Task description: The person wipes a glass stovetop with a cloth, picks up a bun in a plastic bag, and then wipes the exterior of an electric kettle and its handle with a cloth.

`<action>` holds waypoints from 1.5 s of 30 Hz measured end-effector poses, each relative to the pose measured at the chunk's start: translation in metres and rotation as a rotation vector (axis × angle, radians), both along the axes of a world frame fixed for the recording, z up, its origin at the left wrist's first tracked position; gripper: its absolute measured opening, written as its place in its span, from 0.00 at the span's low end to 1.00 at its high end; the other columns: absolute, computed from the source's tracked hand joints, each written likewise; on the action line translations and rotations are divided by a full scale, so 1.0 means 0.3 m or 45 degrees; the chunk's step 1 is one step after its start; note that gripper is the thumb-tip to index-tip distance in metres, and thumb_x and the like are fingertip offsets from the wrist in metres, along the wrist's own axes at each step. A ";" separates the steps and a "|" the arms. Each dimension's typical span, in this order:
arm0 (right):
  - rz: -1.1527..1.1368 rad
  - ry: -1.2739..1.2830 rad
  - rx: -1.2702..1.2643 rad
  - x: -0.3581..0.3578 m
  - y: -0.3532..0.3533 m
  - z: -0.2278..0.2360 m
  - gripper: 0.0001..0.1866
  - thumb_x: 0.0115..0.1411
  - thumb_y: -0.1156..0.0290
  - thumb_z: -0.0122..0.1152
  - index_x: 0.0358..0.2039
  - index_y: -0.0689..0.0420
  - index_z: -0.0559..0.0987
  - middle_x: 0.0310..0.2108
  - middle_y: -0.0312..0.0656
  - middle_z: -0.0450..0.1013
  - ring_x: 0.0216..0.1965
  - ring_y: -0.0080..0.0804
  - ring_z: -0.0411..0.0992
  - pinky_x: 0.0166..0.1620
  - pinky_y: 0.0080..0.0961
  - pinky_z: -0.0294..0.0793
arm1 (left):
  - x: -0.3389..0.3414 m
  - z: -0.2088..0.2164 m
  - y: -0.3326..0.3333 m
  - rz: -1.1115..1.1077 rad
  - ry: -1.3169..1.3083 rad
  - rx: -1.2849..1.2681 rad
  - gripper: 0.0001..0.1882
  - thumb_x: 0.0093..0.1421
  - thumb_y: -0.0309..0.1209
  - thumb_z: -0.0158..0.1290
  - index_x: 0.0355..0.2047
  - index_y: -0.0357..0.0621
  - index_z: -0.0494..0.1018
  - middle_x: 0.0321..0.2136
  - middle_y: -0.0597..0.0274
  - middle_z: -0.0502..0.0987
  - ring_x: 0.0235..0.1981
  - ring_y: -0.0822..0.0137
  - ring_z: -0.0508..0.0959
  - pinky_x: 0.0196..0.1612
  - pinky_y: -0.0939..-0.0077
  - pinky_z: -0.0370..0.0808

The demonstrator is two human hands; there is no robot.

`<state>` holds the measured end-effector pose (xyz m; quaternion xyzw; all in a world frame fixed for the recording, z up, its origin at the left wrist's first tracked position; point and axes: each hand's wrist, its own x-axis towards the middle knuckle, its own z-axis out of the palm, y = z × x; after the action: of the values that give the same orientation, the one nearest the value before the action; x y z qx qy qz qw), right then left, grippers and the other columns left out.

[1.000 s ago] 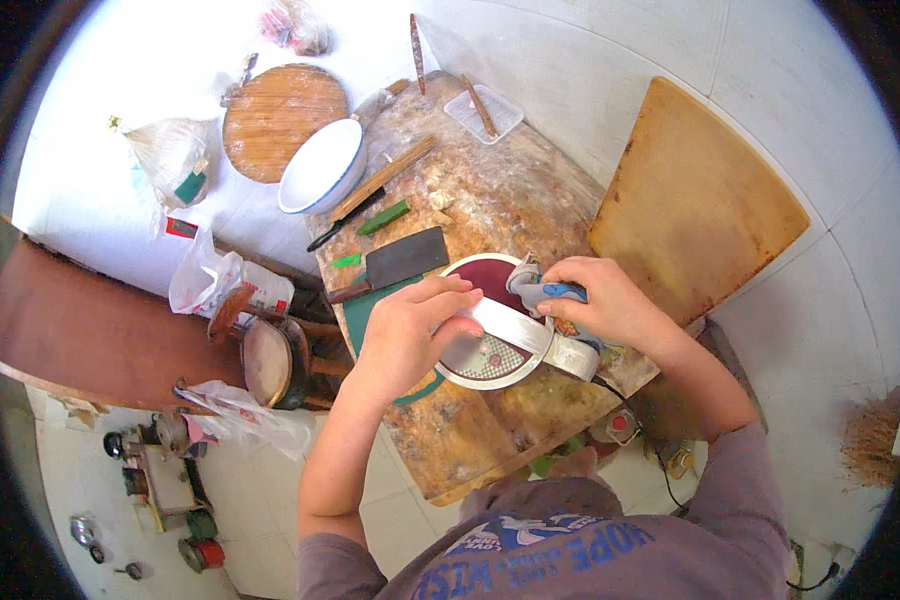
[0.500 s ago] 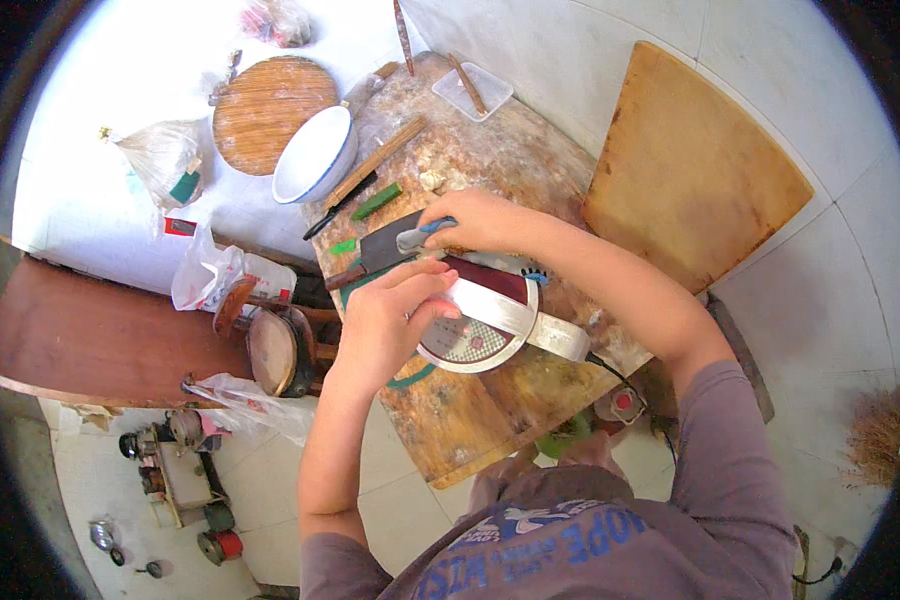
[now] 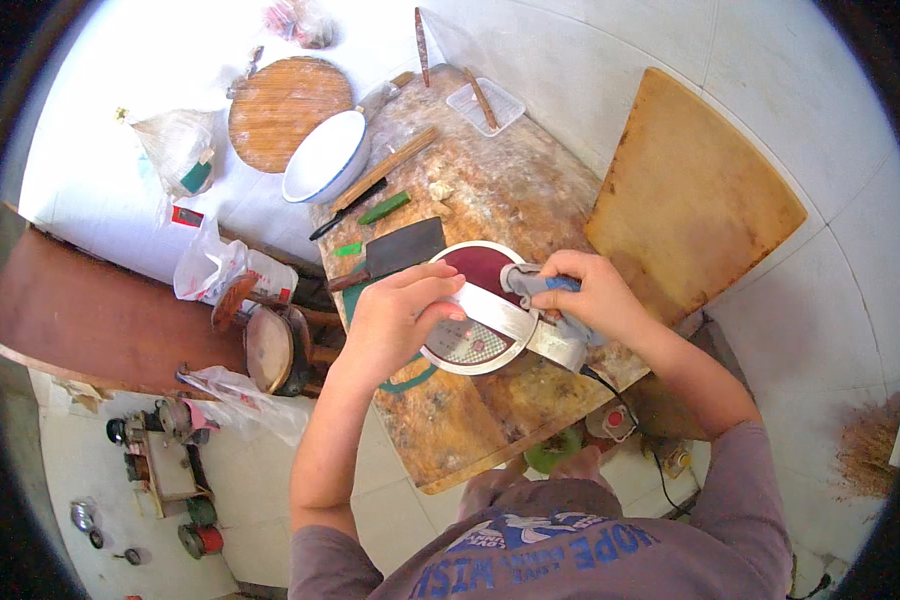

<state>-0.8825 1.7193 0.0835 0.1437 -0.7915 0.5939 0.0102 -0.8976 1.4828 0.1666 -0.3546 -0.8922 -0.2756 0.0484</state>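
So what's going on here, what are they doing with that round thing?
A person's left hand is holding the white bar across a round, corded appliance. The right hand holds a grey-blue cloth at its dark red face. The appliance is over a wooden table, with a dark-bladed cleaver and a green piece lying beyond it.

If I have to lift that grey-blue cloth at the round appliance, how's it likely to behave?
Likely floppy: the grey-blue cloth bunches into loose folds in the right hand. It is probably light, since thumb and fingers alone pinch it. Rolling seems unlikely, as it has no firm round shape.
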 end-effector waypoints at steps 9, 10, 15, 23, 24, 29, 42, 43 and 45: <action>0.110 0.054 0.298 -0.320 -0.181 0.050 0.15 0.44 0.62 0.64 0.18 0.62 0.76 0.17 0.43 0.70 0.20 0.32 0.69 0.26 0.28 0.67 | -0.002 -0.021 -0.009 -0.054 0.116 0.032 0.12 0.46 0.29 0.57 0.32 0.41 0.75 0.36 0.55 0.76 0.35 0.57 0.76 0.37 0.71 0.72; 0.135 0.156 0.425 -0.367 -0.216 0.045 0.16 0.43 0.59 0.64 0.18 0.62 0.76 0.16 0.44 0.71 0.20 0.35 0.70 0.27 0.30 0.67 | -0.001 -0.017 -0.003 -0.039 0.119 0.029 0.12 0.46 0.29 0.57 0.32 0.41 0.75 0.36 0.55 0.76 0.35 0.56 0.76 0.37 0.71 0.73; 0.175 0.289 0.627 -0.436 -0.287 0.012 0.18 0.45 0.55 0.61 0.20 0.60 0.78 0.19 0.48 0.72 0.24 0.41 0.71 0.30 0.33 0.68 | 0.003 -0.032 -0.010 0.037 0.066 0.075 0.11 0.44 0.28 0.58 0.31 0.41 0.76 0.36 0.54 0.76 0.35 0.56 0.76 0.37 0.71 0.73; -0.257 0.252 0.510 -0.226 -0.078 -0.025 0.17 0.51 0.58 0.55 0.24 0.63 0.74 0.22 0.52 0.70 0.25 0.46 0.69 0.30 0.36 0.66 | 0.000 -0.021 0.006 0.045 0.034 0.102 0.12 0.44 0.26 0.58 0.31 0.40 0.76 0.35 0.56 0.76 0.34 0.57 0.77 0.37 0.72 0.73; -0.285 0.239 0.513 -0.185 -0.061 -0.023 0.17 0.52 0.59 0.54 0.24 0.63 0.73 0.22 0.52 0.70 0.25 0.46 0.69 0.30 0.37 0.66 | 0.002 -0.016 0.004 0.066 0.017 0.091 0.12 0.44 0.25 0.58 0.32 0.39 0.76 0.35 0.56 0.76 0.35 0.59 0.77 0.38 0.73 0.73; -0.132 0.140 0.495 0.014 0.010 -0.013 0.14 0.52 0.63 0.53 0.24 0.63 0.73 0.25 0.54 0.70 0.29 0.51 0.69 0.32 0.39 0.67 | 0.013 -0.021 0.004 0.126 -0.040 0.081 0.14 0.43 0.23 0.59 0.33 0.38 0.76 0.37 0.56 0.77 0.38 0.62 0.77 0.41 0.74 0.72; -0.137 0.152 0.190 -0.133 -0.039 0.025 0.12 0.44 0.66 0.64 0.27 0.61 0.79 0.22 0.41 0.70 0.27 0.30 0.70 0.32 0.23 0.66 | 0.011 -0.021 -0.003 0.072 0.006 0.038 0.14 0.44 0.25 0.59 0.34 0.39 0.75 0.37 0.56 0.76 0.38 0.61 0.77 0.41 0.73 0.72; -0.106 0.180 0.290 -0.164 -0.061 0.041 0.13 0.44 0.65 0.64 0.27 0.60 0.79 0.23 0.42 0.71 0.27 0.31 0.70 0.31 0.24 0.66 | 0.011 -0.020 -0.003 0.071 0.005 0.051 0.14 0.44 0.25 0.59 0.34 0.39 0.75 0.37 0.56 0.76 0.38 0.61 0.77 0.41 0.73 0.72; -0.048 0.233 0.486 -0.225 -0.109 0.067 0.14 0.43 0.62 0.64 0.27 0.60 0.79 0.24 0.45 0.72 0.27 0.34 0.71 0.30 0.26 0.66 | 0.017 -0.019 -0.001 0.065 0.000 0.072 0.14 0.44 0.25 0.59 0.33 0.39 0.76 0.37 0.56 0.76 0.38 0.61 0.77 0.41 0.73 0.72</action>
<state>-0.9500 1.6866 0.1035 0.1816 -0.8880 0.4173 0.0657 -0.8925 1.4825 0.1609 -0.3302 -0.8927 -0.2996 0.0654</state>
